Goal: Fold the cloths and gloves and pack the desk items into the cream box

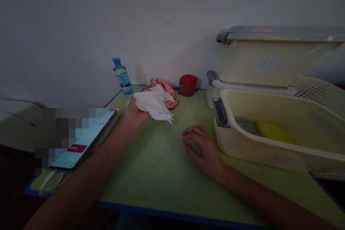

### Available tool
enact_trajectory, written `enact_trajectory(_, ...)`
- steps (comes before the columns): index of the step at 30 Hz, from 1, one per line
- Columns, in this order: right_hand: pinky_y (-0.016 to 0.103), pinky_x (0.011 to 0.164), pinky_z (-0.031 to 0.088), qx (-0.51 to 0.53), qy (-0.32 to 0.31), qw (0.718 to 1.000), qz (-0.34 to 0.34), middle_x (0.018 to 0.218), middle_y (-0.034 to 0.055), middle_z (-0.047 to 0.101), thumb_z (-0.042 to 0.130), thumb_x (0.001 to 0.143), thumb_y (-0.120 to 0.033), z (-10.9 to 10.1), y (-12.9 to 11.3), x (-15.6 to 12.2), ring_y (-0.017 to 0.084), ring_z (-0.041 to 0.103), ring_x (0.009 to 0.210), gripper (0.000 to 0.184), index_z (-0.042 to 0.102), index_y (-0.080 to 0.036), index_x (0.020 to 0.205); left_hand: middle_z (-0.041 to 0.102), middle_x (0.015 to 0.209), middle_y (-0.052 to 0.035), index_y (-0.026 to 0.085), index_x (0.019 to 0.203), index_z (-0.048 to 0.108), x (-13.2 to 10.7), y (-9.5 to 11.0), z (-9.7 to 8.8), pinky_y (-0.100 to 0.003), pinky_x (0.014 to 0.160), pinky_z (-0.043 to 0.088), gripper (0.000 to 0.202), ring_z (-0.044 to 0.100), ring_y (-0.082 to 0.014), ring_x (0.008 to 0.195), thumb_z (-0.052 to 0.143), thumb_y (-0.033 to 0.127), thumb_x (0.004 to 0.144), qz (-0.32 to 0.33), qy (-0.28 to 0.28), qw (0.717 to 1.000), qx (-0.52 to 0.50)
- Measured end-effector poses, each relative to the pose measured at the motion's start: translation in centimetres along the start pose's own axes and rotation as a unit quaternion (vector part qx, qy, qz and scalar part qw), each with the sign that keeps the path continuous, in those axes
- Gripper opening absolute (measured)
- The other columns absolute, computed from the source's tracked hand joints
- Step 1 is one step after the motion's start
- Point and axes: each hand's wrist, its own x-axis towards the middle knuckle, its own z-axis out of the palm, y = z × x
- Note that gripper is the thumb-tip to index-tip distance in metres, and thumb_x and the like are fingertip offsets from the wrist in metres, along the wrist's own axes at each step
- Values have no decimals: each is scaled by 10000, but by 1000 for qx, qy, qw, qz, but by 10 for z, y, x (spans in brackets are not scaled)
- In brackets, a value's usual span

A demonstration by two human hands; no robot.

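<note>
Wht cloth (154,103) — in L hand (134,114)

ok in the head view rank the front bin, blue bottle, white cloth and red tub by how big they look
1. Front bin
2. White cloth
3. Blue bottle and red tub: too alike to rank; bottle taller, tub squatter

White cloth (152,103) shows against a green table (156,172) edged in blue.
Another cloth (171,104) is pink, the bottle (124,80) blue, the pot (187,86) red with checked sides, the tub (250,149) cream, its latch (221,113) grey.
</note>
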Motion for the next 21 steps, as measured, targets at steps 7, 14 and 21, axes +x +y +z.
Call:
enact_trajectory(7,312,698,459,4,-16,999,-48,830,60,565,435,759,-13,1,-2,-1,172,526,818,196,512,-181,823,582,1220,-16,197,1192,461,-8,10,9,-295,1007,384,410,466,-139,1212,191,387,950,174,89,977,-82)
enact_trajectory(14,262,630,455,-51,-71,955,-282,755,61,617,403,809,-30,-5,-15,-7,145,522,689,176,529,-148,844,408,1389,-95,195,1242,512,-60,-10,24,-416,1081,277,599,357,-250,1299,707,288,683,152,-512,763,364)
enact_trajectory(21,268,597,449,-90,-34,980,-175,769,76,594,415,795,-42,-4,-9,-5,153,514,683,168,549,-142,812,619,1154,-81,170,1045,619,-42,-12,15,-372,979,371,322,540,-219,1104,620,282,744,173,-364,804,437)
